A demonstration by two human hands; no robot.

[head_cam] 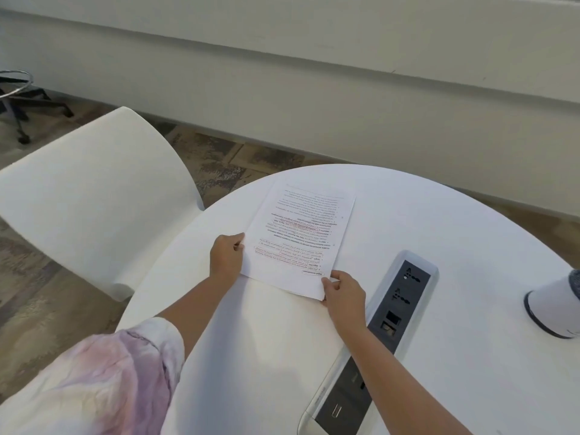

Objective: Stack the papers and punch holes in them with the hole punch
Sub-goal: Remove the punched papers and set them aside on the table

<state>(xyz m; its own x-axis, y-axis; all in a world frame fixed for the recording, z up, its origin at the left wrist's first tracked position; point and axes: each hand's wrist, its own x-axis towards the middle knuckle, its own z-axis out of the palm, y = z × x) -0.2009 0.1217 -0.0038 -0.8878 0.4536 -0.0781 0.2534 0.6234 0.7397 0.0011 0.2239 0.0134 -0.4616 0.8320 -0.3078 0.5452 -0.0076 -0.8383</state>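
Papers (298, 243) stacked flat on table, printed, red-marked, upside-down text

Office meeting area — round white table (439, 230) with built-in power socket strip (398, 296), swivel-chair base (28, 105), patterned carpet (219, 164).

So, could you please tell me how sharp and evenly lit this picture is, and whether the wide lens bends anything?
Head view: soft, even light, with only faint shadows under the left hand and right hand; the papers show print that is too blurred to read; the white table looks bright but without hard glare; the wide lens bows the wall ledge.
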